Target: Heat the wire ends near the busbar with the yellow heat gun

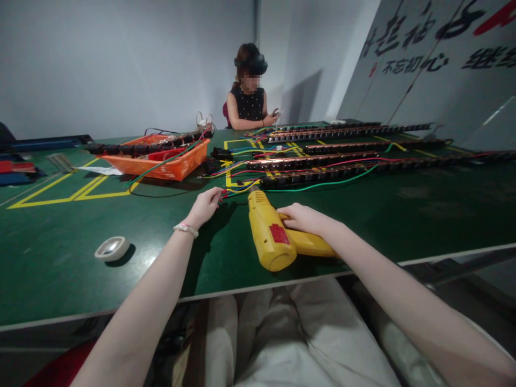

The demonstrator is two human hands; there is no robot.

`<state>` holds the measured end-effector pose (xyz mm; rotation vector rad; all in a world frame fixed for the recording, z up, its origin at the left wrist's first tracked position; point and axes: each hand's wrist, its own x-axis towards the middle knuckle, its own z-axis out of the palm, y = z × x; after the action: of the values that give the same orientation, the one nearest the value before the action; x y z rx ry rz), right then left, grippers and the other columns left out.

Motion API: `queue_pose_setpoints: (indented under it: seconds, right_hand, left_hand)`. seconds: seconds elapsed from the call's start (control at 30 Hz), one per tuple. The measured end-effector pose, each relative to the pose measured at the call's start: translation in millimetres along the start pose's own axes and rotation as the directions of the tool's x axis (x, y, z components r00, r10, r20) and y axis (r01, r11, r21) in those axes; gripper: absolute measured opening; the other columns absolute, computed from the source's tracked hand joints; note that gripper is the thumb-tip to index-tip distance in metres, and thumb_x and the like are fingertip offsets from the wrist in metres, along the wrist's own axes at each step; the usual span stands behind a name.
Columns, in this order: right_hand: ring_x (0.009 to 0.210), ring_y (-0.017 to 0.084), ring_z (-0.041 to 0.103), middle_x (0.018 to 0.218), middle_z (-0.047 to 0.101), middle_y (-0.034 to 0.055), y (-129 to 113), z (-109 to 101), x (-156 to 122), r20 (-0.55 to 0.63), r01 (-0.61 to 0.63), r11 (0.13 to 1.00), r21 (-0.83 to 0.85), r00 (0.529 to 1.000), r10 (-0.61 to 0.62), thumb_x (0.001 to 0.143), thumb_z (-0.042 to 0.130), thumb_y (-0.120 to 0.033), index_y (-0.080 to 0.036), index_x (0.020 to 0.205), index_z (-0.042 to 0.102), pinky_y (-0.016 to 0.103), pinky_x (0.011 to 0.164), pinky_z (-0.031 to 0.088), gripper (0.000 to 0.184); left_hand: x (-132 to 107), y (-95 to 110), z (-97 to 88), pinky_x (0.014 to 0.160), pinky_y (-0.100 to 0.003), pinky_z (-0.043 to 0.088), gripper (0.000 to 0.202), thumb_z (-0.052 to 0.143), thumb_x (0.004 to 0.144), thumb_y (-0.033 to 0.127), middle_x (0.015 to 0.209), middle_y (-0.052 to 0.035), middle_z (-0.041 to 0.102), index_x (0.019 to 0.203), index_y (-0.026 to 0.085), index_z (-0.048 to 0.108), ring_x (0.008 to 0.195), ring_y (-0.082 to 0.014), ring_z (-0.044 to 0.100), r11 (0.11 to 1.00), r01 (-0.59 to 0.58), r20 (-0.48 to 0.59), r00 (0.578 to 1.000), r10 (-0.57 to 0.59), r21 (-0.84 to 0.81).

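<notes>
My right hand [301, 219] is wrapped round the handle of a yellow heat gun [269, 231] with a red label. Its nozzle points away from me, close to a bundle of coloured wires [238, 190]. The ends of those wires are pinched between the fingertips of my left hand [206, 206], where small red pieces show. From there the wires run right to a long black-and-copper strip [322, 174] lying on the green table [169, 290]. A green wire [322, 187] trails along the strip's near side.
An orange basket [173, 171] holding black strips and wires stands at the back left. A roll of white tape [112, 249] lies near my left forearm. More strips [379, 145] lie at the back right. Across the table sits a person [248, 102] wearing a headset.
</notes>
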<state>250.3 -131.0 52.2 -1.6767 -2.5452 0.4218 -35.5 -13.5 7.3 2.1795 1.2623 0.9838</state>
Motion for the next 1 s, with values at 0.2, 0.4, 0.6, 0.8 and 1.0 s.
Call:
queue_pose_setpoints:
  seconds: [0.2, 0.4, 0.6, 0.8, 1.0]
  right_hand:
    - [0.088, 0.019, 0.059, 0.100, 0.063, 0.0060, 22, -3, 2, -0.049, -0.064, 0.997, -0.051, 0.997, 0.061, 0.080, 0.043, -0.027, -0.020, 0.101, 0.059, 0.022, 0.067, 0.037, 0.028]
    - [0.092, 0.021, 0.059, 0.104, 0.062, 0.0061, 24, -4, 1, -0.053, -0.120, 0.991, -0.055, 0.992, 0.118, 0.079, 0.043, -0.027, -0.023, 0.107, 0.058, 0.024, 0.069, 0.038, 0.032]
    - [0.095, 0.023, 0.059, 0.106, 0.062, 0.0052, 12, -7, -3, -0.065, -0.151, 0.985, -0.080, 0.987, 0.146, 0.079, 0.043, -0.025, -0.024, 0.107, 0.057, 0.026, 0.070, 0.038, 0.031]
    - [0.090, 0.019, 0.059, 0.098, 0.063, 0.0055, -10, -1, -5, -0.021, -0.050, 0.996, -0.076, 0.999, 0.049, 0.080, 0.044, -0.023, -0.022, 0.099, 0.058, 0.023, 0.068, 0.037, 0.024]
    - [0.088, 0.020, 0.059, 0.095, 0.063, 0.0059, -28, 9, 0, -0.033, 0.035, 0.990, -0.135, 0.999, -0.040, 0.080, 0.045, -0.026, -0.023, 0.101, 0.058, 0.023, 0.063, 0.034, 0.025]
  left_hand:
    - [-2, 0, -2.8, 0.062, -0.021, 0.043, 0.037, 0.038, 0.085, 0.035, 0.087, -0.0050, 0.061, 0.107, 0.015, 0.059, 0.063, -0.0092, 0.053, 0.997, -0.062, 0.032, 0.998, 0.061, 0.039]
    - [-5, 6, -4.9, 0.065, -0.023, 0.040, 0.027, 0.046, 0.079, 0.032, 0.084, -0.0032, 0.059, 0.090, 0.017, 0.066, 0.067, -0.0101, 0.051, 0.964, -0.188, 0.130, 0.978, 0.165, 0.189]
    - [-6, 13, -2.3, 0.063, -0.023, 0.038, 0.023, 0.047, 0.076, 0.030, 0.081, -0.0010, 0.057, 0.084, 0.018, 0.065, 0.064, -0.0093, 0.048, 0.960, -0.188, 0.181, 0.972, 0.152, 0.206]
    - [-6, 15, -0.7, 0.072, -0.024, 0.039, 0.027, 0.040, 0.077, 0.027, 0.084, -0.0011, 0.059, 0.081, 0.017, 0.064, 0.073, -0.0111, 0.051, 0.976, -0.146, 0.182, 0.976, 0.116, 0.160]
    - [-7, 17, 2.5, 0.067, -0.024, 0.036, 0.038, 0.035, 0.084, 0.041, 0.074, -0.0015, 0.056, 0.071, 0.016, 0.061, 0.071, -0.0117, 0.050, 0.989, -0.098, 0.111, 0.990, 0.085, 0.115]
